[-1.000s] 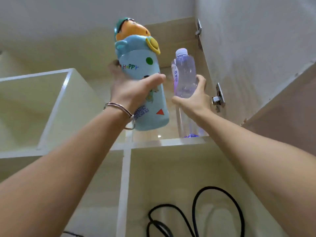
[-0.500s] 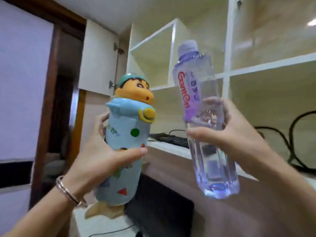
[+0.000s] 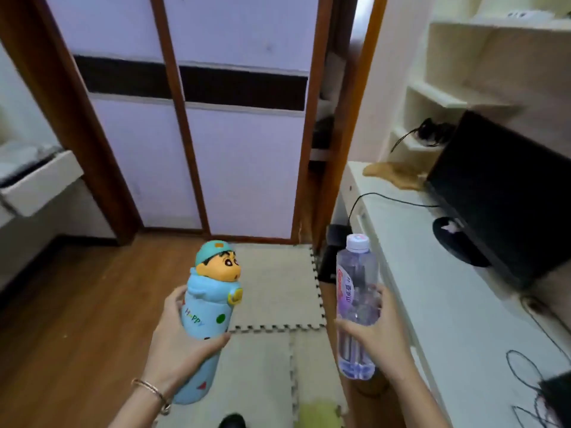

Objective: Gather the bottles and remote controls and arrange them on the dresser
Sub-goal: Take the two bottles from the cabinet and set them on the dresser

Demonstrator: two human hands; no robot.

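Note:
My left hand (image 3: 182,350) grips a light blue cartoon bottle (image 3: 208,316) with a character head as its lid, held upright over the floor mats. My right hand (image 3: 378,338) holds a clear plastic water bottle (image 3: 357,301) with a white cap and a red-lettered label, also upright. The water bottle hangs just left of the white dresser (image 3: 432,291), near its front edge. No remote control shows.
A black monitor (image 3: 497,199) on a round stand sits on the dresser, with cables trailing across the top. Open shelves (image 3: 448,97) rise behind it. Sliding wardrobe doors (image 3: 191,118) stand ahead. Foam mats (image 3: 272,291) cover part of the wooden floor.
Both bottles have come down from the high shelf compartment to waist height. My view has swung from the shelves down and left to the floor and the dresser.

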